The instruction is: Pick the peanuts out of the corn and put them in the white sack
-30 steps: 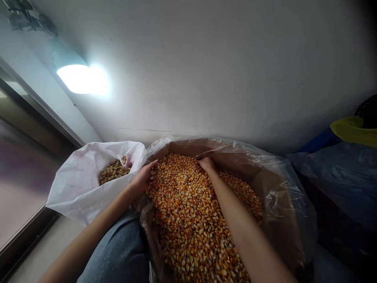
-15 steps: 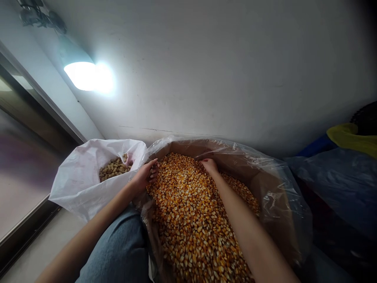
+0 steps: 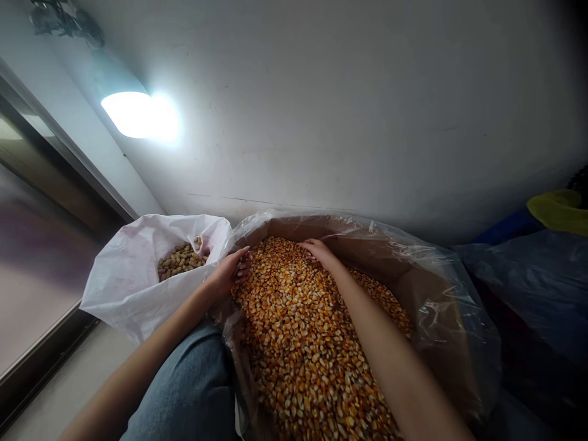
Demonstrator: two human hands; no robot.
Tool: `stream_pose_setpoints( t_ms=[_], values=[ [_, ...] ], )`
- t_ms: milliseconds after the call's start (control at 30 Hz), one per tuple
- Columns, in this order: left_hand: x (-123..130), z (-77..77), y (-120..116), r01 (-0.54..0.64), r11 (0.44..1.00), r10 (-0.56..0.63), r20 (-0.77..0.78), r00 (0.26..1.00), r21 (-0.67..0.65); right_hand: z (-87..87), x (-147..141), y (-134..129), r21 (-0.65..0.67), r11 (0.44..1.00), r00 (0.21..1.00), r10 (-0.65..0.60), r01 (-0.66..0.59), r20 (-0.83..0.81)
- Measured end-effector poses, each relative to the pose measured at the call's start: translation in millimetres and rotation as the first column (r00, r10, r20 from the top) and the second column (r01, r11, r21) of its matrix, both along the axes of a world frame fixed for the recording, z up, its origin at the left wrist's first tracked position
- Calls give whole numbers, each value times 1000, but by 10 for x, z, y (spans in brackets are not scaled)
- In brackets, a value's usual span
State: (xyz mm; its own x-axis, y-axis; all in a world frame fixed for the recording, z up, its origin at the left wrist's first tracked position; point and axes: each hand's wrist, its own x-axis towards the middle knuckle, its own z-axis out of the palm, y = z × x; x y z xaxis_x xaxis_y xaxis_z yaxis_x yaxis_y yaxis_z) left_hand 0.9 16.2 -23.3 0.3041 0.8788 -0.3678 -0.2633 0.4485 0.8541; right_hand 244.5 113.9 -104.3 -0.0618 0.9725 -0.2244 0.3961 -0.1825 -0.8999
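Yellow-orange corn kernels [image 3: 312, 355] fill a large brown sack [image 3: 432, 331] lined with clear plastic. My left hand [image 3: 229, 271] rests at the left edge of the corn, near the plastic rim, its thumb stretched and its fingers loosely bent and apart. Whether a few kernels lie in that palm is too small to tell. Farther right, toward the back of the heap, my right hand [image 3: 321, 254] reaches palm down with fingers extended, the tips touching the kernels. To the left stands a white woven sack [image 3: 133, 294] with unshelled peanuts [image 3: 181, 262] inside.
Behind the sacks rises a pale wall [image 3: 321, 110], with a bright lamp [image 3: 133, 113] at upper left. A dark door track [image 3: 50, 361] runs along the left. Dark plastic bags [image 3: 533, 282] and a yellow cloth-like item [image 3: 558, 208] lie at right. My jeans-covered knee [image 3: 188, 386] touches the corn sack.
My right hand has shifted slightly left over the corn, and its fingers have gone from pinched together to stretched out. My left hand stays almost in place. The view has turned a little.
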Motion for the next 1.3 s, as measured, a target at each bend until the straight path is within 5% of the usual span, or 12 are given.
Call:
stream_pose_setpoints(
  t_ms=[167,333,433,500,567,633,700,800,967,1200,1300],
  values=[
    [-2,4,-2,-4,1000,4,-4,1000,2,263,-289,18,40,997,987,67,-62,-142],
    [8,2,-37,-4,998,9,-78,997,56,379,-844,-23,260,942,947,134,-213,291],
    [29,41,-11,-33,984,86,-310,947,172,381,-1007,-47,250,942,907,108,-225,408],
    [62,95,67,31,940,176,-561,809,340,370,-990,-44,232,953,929,103,-195,356],
    [117,149,189,224,852,285,-778,559,473,362,-902,-34,210,966,971,102,-148,215],
    [189,177,324,435,779,355,-889,290,452,370,-786,-28,116,990,994,85,-77,-67],
    [268,162,436,541,774,334,-938,91,328,399,-677,-30,-42,998,897,13,-36,-443],
    [371,85,534,563,801,263,-965,-22,205,461,-555,-44,-166,984,661,-86,-60,-746],
    [440,-29,616,536,821,230,-973,0,194,506,-510,-79,-244,961,454,-160,-132,-877],
    [299,26,564,477,820,242,-946,214,318,414,-630,-92,-263,963,582,-250,64,-773],
    [199,97,445,360,845,216,-868,447,396,379,-677,-99,-216,971,654,-229,103,-721]
  ],
)
